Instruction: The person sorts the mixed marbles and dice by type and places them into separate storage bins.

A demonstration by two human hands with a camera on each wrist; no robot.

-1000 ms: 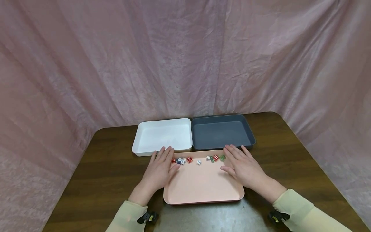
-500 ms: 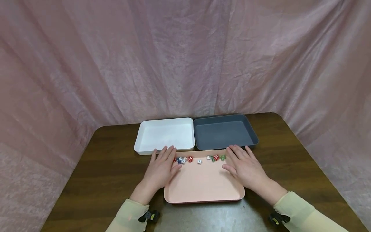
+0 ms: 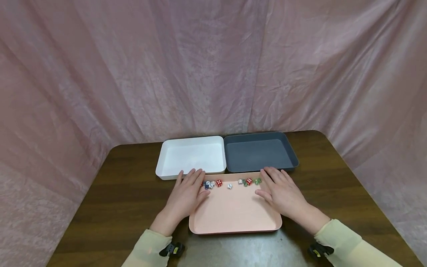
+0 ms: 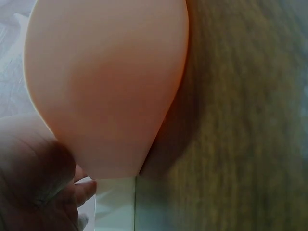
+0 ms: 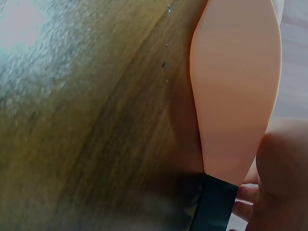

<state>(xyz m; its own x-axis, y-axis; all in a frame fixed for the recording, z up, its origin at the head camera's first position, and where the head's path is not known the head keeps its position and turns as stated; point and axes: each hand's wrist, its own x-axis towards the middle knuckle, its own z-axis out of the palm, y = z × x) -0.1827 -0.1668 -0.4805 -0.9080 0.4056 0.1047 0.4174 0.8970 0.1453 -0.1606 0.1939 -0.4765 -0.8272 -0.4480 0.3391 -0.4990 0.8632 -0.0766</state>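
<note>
A shallow pink tray [image 3: 235, 218] lies on the table, its outer wall [image 4: 110, 96] filling much of the left wrist view. Along its far side sit several dice: a red die [image 3: 219, 183], a white die [image 3: 229, 186], another red die [image 3: 249, 181] and green dice [image 3: 257, 181] among them. My left hand [image 3: 184, 196] lies over the tray's left edge, fingers extended and holding nothing, partly hiding the leftmost dice. Over the right edge rests my right hand [image 3: 283, 191], also with extended fingers, its fingertips beside the green dice.
Behind the pink tray stand a white tray [image 3: 191, 155] on the left and a dark grey tray [image 3: 261, 152] on the right, side by side. They share the brown wooden table [image 3: 126, 193]. A pink curtain [image 3: 213, 66] hangs behind it.
The view has shifted slightly. My left fingers now cover a little more of the leftmost red die; otherwise hands, trays and dice keep nearly the same places.
</note>
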